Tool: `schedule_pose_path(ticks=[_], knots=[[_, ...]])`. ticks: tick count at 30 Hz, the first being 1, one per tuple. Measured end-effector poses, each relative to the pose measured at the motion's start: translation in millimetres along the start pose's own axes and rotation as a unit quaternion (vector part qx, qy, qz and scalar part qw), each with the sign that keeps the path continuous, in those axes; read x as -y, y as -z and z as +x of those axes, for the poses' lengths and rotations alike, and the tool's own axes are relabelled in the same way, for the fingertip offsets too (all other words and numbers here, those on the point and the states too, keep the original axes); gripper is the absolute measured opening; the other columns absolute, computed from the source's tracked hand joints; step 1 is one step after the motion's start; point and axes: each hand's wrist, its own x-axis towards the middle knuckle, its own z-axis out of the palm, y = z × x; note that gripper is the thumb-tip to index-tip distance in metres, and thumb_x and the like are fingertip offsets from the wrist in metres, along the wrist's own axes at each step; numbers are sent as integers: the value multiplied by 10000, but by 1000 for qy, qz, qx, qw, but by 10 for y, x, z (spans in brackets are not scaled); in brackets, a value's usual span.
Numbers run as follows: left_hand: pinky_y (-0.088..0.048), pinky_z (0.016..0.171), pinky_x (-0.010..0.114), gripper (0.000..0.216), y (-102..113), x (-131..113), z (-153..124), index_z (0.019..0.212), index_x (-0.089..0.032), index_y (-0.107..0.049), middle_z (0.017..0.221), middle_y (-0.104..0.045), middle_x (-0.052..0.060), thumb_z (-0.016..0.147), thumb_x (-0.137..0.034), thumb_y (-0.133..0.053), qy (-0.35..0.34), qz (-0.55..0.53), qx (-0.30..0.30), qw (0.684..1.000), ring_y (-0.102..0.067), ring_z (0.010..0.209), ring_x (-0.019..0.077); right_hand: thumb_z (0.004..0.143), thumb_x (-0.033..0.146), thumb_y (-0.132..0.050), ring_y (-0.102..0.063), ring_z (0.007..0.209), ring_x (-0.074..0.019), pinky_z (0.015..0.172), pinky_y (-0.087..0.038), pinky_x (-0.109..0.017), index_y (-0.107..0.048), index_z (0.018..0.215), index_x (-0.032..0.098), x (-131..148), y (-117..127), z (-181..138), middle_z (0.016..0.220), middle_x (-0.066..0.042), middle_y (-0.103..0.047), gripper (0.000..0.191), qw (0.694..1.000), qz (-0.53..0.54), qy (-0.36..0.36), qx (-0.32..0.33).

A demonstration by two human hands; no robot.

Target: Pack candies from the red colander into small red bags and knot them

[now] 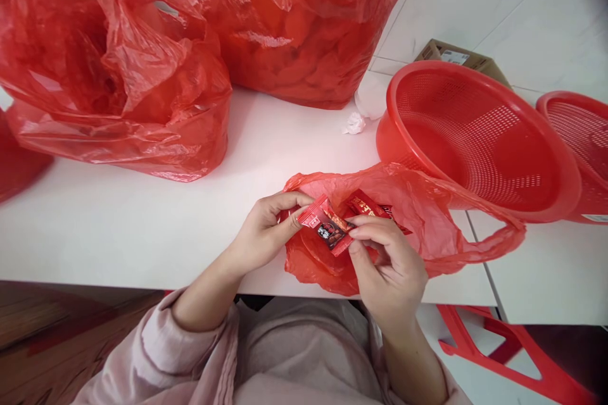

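Observation:
Between both hands is a small red snack packet (327,226) with a dark printed picture and a crimped end. My left hand (266,228) pinches its upper left end between thumb and fingers. At the packet's right side, my right hand (392,262) grips the other edge with thumb and fingertips. Beneath them a red plastic bag (418,193) lies spread open at the front of the table, one handle stretching to the right. Another red packet (365,204) with gold lettering rests on this bag, partly hidden behind my right hand.
Two full red plastic bags, one at left (166,107) and one at the back (304,31), stand on the white table (118,221). Red perforated baskets (456,133) sit at right, before a cardboard box (458,57). Crumpled white plastic (354,123) lies nearby. A red stool (513,348) is below.

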Motion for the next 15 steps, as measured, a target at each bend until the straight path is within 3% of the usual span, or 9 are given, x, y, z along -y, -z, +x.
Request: schedule_pose_path(ticks=[4, 6, 10, 13, 15], knots=[[-484, 743, 229, 191, 4, 8, 2, 908, -164, -733, 863, -700, 45, 919, -298, -597, 2, 18, -1, 1000, -614, 789, 148, 855, 51, -570, -662, 911, -189, 770, -568, -346, -630, 927, 239, -10, 1, 6, 960, -41, -686, 210, 1000, -12, -5, -3], [-475, 757, 231, 177, 25, 24, 5, 988, -182, -723, 916, -688, 41, 911, -295, -611, -9, 51, -43, 998, -600, 804, 143, 864, 59, -562, -669, 930, -189, 776, -577, -345, -648, 932, 239, -53, 21, 28, 983, -41, -697, 211, 1000, -22, -12, 6], [-460, 778, 254, 282, 84, 50, 2, 1170, -233, -672, 924, -650, 23, 892, -267, -635, -21, 152, -144, 978, -559, 777, 137, 905, 61, -476, -660, 1070, -191, 913, -566, -376, -706, 1021, 252, -117, 164, 92, 1148, -34, -696, 320, 992, -73, -30, 101], [-463, 825, 281, 320, 93, 33, -22, 1179, -251, -672, 1015, -665, 35, 874, -174, -618, -37, 218, -103, 970, -572, 831, 155, 916, 116, -516, -679, 1046, -195, 916, -575, -368, -720, 1077, 278, -5, 442, 122, 1149, -14, -708, 306, 984, -107, -58, 128], [-466, 853, 286, 436, 80, 6, -49, 1221, -279, -646, 1139, -657, 40, 839, -79, -584, -47, 238, -40, 969, -587, 927, 174, 869, 177, -640, -718, 898, -197, 828, -604, -339, -745, 1041, 284, 113, 738, 163, 1025, -9, -746, 228, 984, -120, -86, 98]])
